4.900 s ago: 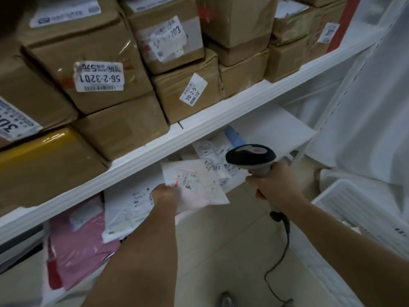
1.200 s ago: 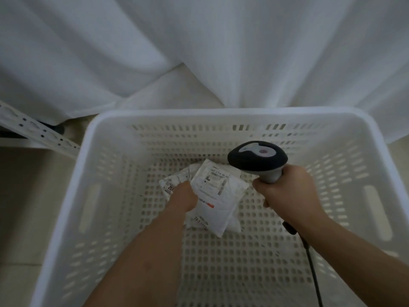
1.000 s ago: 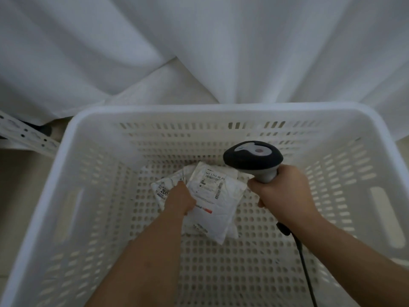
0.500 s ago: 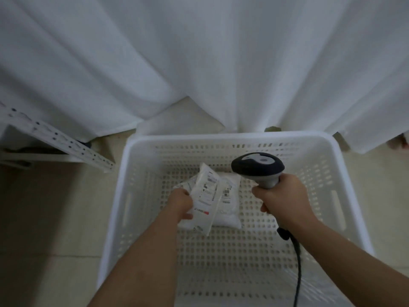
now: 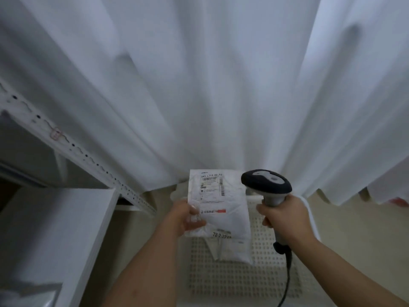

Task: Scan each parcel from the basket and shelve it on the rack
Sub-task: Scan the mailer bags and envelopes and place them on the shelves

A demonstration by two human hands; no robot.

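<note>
Parcel lifted for scanning over the basket

The left hand (image 5: 188, 218) pinches the white parcel (image 5: 218, 204) by its left edge, above the basket (image 5: 254, 278); the right hand (image 5: 285, 216) grips the barcode scanner (image 5: 265, 185). For a clean read, I'd tilt the label flat toward the scanner head, keeping the thumb off the barcode.

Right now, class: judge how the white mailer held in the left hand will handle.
Probably light: the left hand pinches the white mailer by one edge. Likely soft, given its wrinkled surface. It may be slippery; the plastic looks glossy.
</note>
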